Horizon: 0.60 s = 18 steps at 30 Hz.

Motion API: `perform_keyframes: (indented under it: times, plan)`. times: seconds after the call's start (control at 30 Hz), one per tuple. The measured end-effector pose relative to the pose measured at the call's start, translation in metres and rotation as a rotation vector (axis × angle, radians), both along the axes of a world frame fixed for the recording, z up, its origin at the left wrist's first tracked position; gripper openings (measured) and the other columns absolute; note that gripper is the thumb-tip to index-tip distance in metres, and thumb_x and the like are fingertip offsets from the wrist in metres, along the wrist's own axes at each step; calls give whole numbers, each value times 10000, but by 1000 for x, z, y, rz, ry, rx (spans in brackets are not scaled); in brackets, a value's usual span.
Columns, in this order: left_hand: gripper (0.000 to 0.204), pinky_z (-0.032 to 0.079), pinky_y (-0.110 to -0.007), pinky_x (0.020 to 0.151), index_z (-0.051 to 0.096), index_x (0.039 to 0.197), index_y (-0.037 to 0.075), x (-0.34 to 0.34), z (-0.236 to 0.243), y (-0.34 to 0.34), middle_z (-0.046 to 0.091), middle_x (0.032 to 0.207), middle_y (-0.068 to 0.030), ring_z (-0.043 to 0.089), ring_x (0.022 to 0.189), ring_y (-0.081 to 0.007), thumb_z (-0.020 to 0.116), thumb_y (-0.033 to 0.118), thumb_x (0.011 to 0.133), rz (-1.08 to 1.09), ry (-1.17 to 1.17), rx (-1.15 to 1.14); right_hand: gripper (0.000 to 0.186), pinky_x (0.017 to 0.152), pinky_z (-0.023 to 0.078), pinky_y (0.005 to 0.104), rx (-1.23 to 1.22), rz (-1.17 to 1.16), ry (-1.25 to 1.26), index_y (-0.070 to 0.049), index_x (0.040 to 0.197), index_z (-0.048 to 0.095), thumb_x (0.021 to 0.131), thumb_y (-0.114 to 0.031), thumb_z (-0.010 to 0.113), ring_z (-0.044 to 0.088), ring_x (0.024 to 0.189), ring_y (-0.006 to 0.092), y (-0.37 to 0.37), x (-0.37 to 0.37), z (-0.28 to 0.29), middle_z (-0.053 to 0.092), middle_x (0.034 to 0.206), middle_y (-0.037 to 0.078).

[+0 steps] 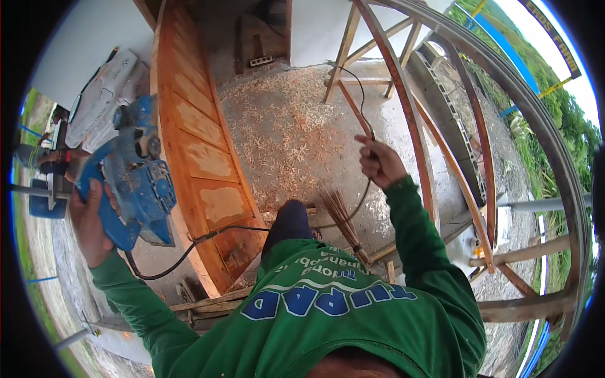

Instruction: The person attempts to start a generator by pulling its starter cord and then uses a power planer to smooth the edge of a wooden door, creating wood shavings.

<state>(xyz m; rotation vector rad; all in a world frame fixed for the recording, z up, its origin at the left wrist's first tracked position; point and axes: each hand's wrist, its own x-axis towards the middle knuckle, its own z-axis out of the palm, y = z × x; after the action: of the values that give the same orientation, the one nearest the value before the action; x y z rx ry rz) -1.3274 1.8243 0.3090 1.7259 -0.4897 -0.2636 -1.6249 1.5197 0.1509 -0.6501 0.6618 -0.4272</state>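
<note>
- Left hand (91, 220) grips planer (138, 183) by its handle (111, 220), likely to bear its weight.
- The planer hangs just left of the door (205, 157); contact unclear.
- Right hand (381, 164) closed around cord (203, 237), above shavings (283, 126), probably managing slack.

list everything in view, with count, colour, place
Power tool: one, blue, left
Cord: one visible, black, left to upper centre
Wooden panel: one, orange-brown, left of centre
Wood shavings: many, pale and reddish, centre
Broom: one, brown, lower centre
Wooden beams: several, brown, right
Concrete blocks: several, grey, upper right
Bundle: count unclear, whitish, upper left
Plants: many, green, far right
Distant clutter: count unclear, mixed colours, far left
Shirt: one, green, lower centre
Leg: one, dark-clothed, centre
Left hand: one, bare, on power tool
Right hand: one, bare, around cord
</note>
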Motion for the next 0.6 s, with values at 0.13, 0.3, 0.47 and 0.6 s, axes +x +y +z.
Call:
perform_keyframes:
  times: [0.13,0.3,0.47,0.6]
  plan:
    - [226,349,-185,391,452,762,30,0,-45,-22,460,581,-22,430,443,-76,552,231,733,-40,34,125,126,327,204,191,-106,-6,103,-45,865,404,794,-148,384,262,395,58,-79,60,-25,342,546,-10]
    - [189,380,-192,396,475,770,14,-12,-87,-81,476,577,-16,458,447,-78,569,166,707,-54,196,125,43,360,258,219,-81,47,-41,-73,762,383,784,-110,384,294,417,91,-90,137,-17,345,553,9]
    - [364,430,-227,500,487,835,-19,7,-163,-148,540,677,-54,518,550,-113,669,179,590,-116,278,179,68,543,401,293,141,37,-243,-84,723,396,790,-77,392,451,600,157,-35,210,-38,430,644,42]
    - [604,438,-297,612,447,917,-42,20,-224,-206,560,705,-92,550,644,-215,727,256,474,-213,32,153,48,573,406,317,-507,153,-60,-77,740,411,777,-49,421,478,670,180,-30,243,-94,464,697,60]
